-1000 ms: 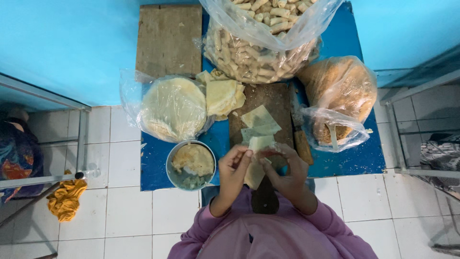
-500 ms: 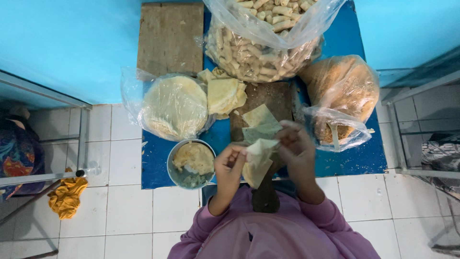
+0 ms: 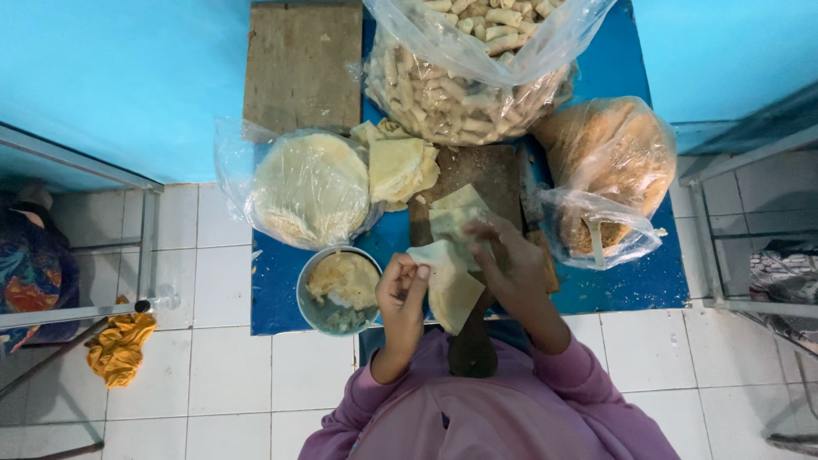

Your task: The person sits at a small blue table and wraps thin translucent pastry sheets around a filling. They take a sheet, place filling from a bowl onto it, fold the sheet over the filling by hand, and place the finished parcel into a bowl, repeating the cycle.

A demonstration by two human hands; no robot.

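Note:
My left hand [image 3: 402, 294] pinches the near left corner of a thin pale wrapper sheet [image 3: 450, 285] above the wooden board [image 3: 464, 183]. My right hand [image 3: 511, 264] grips the same sheet from its far right side, fingers curled over it. More pale wrapper sheets [image 3: 458, 213] lie on the board just beyond my hands. A metal bowl of pale filling [image 3: 341, 288] stands left of my left hand on the blue table [image 3: 277, 294].
A clear bag of round wrappers [image 3: 307, 189] and a folded stack [image 3: 400, 169] lie at left. A big bag of rolled pieces [image 3: 464, 85] sits at the back, a bag of brown crumbs [image 3: 609, 162] at right, a second wooden board [image 3: 302, 64] at back left.
Both hands have lifted and spread the wrapper sheet; the right hand moved up and right, the left hand now pinches the sheet's corner.

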